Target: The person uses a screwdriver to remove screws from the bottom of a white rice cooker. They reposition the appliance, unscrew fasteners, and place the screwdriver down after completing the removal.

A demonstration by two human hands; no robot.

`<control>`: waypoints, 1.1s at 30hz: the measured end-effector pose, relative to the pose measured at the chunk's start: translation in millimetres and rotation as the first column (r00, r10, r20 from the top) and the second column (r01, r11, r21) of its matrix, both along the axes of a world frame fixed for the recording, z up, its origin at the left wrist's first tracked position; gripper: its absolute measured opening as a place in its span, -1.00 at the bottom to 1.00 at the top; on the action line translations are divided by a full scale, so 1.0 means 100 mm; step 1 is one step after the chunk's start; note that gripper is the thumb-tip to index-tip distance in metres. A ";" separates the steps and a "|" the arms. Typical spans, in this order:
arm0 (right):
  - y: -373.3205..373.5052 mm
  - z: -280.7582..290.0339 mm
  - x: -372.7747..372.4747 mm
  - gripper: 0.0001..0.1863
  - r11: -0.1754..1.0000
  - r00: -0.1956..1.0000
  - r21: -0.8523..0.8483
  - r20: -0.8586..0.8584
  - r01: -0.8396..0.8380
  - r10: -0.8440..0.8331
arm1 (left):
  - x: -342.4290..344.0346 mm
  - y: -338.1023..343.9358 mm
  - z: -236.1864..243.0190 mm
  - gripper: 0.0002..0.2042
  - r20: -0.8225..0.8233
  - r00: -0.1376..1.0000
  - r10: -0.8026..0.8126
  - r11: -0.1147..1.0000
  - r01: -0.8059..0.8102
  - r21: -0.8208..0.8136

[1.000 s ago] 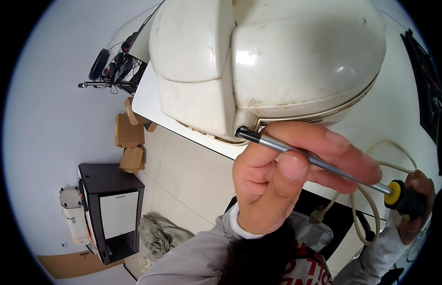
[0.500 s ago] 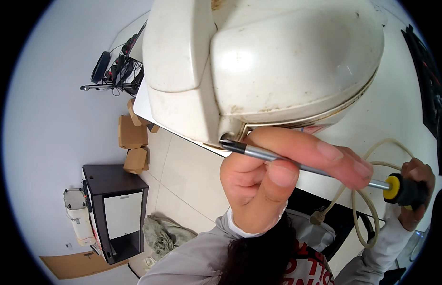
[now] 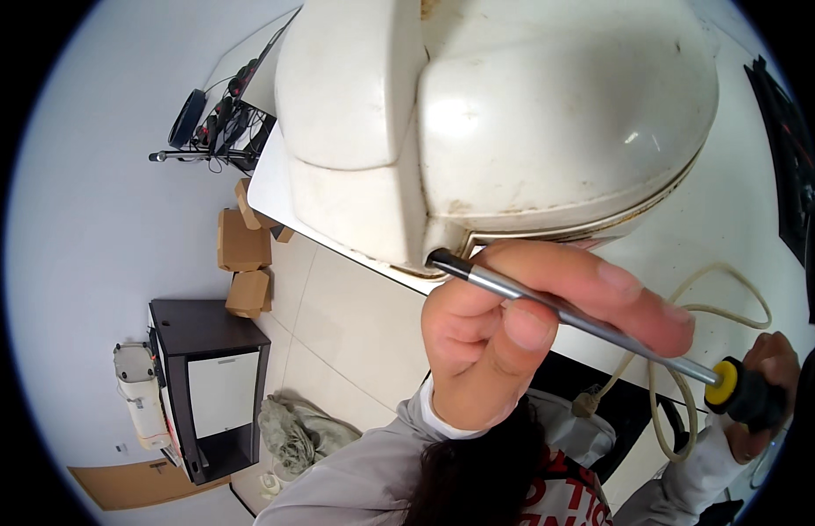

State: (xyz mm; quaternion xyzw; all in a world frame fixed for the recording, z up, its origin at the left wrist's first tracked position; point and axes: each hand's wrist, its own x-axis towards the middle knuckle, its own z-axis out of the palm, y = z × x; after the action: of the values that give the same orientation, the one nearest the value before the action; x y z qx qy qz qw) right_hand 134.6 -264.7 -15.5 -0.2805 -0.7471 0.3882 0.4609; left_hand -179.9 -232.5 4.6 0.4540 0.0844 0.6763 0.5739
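Note:
A white appliance [image 3: 556, 114] with a rounded, dirt-marked shell stands on the white table. At its lower edge is a round recess [image 3: 439, 238], and the black tip of a screwdriver [image 3: 591, 333] sits at the mouth of that hole. My left hand [image 3: 499, 324] is closed round the metal shaft, thumb below and fingers along it, close under the appliance. Farther right, my right hand [image 3: 767, 364] grips the black-and-yellow handle; part of that hand is hidden behind the handle. How deep the tip reaches cannot be seen.
A beige cord [image 3: 688, 386] with a plug loops over the table's right side. Black items [image 3: 780, 149] lie at the far right edge. Left of the table are cardboard boxes [image 3: 242, 241], a dark cabinet [image 3: 210, 386], and a heap of grey-green cloth [image 3: 298, 434] on the floor.
The tip has moved from the rim of the recess into its mouth. The screwdriver slants more steeply, its handle and my right hand lower. The appliance appears slightly farther right in view.

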 end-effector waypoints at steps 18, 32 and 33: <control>-0.27 0.91 -0.45 -0.33 0.879 0.642 0.124 0.637 0.460 -0.426 | -0.69 0.36 -0.01 -0.37 -0.230 0.106 0.967 0.253 -0.463 0.850; 0.38 0.91 -0.90 -0.62 0.822 0.384 0.538 0.730 0.189 -0.566 | -0.34 0.38 0.05 -0.40 -0.207 0.002 0.978 0.183 -0.474 0.861; 0.39 0.89 -0.92 -0.59 0.822 0.392 0.527 0.724 0.216 -0.568 | -0.31 0.38 0.04 -0.40 -0.208 0.002 0.978 0.183 -0.478 0.859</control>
State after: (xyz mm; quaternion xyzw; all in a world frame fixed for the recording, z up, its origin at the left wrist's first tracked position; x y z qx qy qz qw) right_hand 43.0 -226.2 73.4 -0.5192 -0.8391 -0.0658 0.1481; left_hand -211.3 -194.3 9.1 0.6996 0.3536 0.5930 -0.1841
